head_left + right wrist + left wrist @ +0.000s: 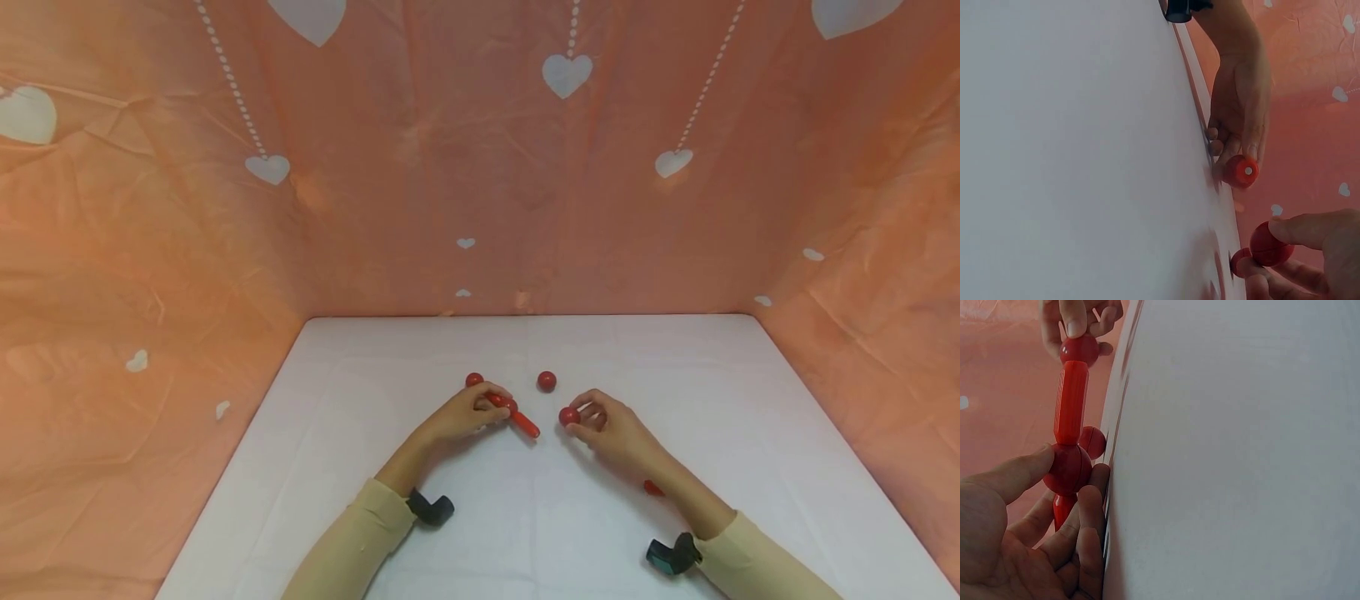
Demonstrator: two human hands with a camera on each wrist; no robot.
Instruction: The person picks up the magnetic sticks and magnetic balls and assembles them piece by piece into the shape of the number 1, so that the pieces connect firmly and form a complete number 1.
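Between thumb and fingers, my left hand (468, 414) holds a red ball (1067, 469). A ribbed red rod (1071, 403) sticks out from this ball toward the right hand, and a second red rod (1064, 511) lies on its opposite side, partly covered by fingers. The first rod's end shows a small silvery dot in the right wrist view. My right hand (618, 433) pinches another red ball (1270, 244) with thumb and fingertips. In the head view a short gap separates this ball from the rod's tip.
On the white table (480, 542), one red ball (547, 381) lies beyond the hands and another ball (474, 379) lies just past the left fingers. A red piece (653, 487) shows partly from under the right forearm. Orange cloth (420, 208) with hearts encloses the table's back and sides.
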